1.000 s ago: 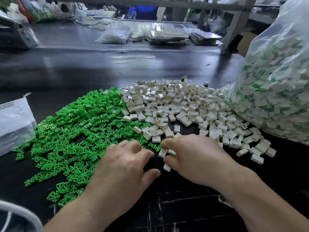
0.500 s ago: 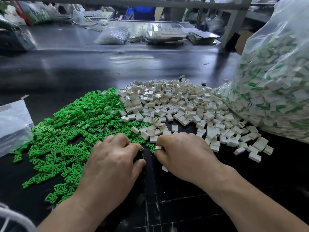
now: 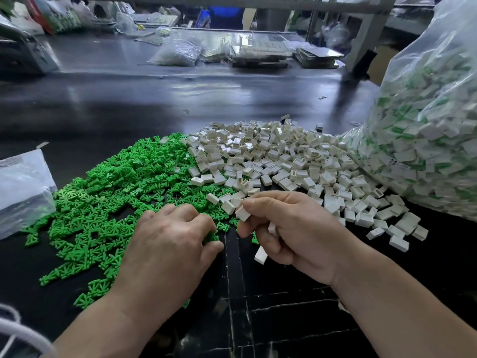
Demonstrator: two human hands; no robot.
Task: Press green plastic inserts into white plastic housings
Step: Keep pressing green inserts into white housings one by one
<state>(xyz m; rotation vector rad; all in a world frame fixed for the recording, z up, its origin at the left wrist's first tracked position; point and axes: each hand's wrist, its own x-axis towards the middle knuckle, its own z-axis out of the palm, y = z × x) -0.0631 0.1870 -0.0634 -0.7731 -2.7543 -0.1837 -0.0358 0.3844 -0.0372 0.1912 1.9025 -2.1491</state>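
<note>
So the left hand sits palm-down on the near fringe of the green inserts, fingers curled. Its grip looks clamped on one green insert, squeezed between thumb tip and fingertips. The right hand is raised just beside it, close to the tabletop's near edge. That grip is clamped on a white housing, pinched between thumb and index finger. There are also spare housings tucked under its curled fingers, one poking out below the palm.

The greens spread over the left half of the dark tabletop. The heap of white housings butts right up against them toward the right edge, with a few pieces mixed along the seam. A big clear bag stuffed with white-and-green pieces slumps at the right edge, touching the white heap. A smaller plastic bag lies at the left edge, just beside the greens. Along the far edge it's bags and trays, too blurry to make out.
</note>
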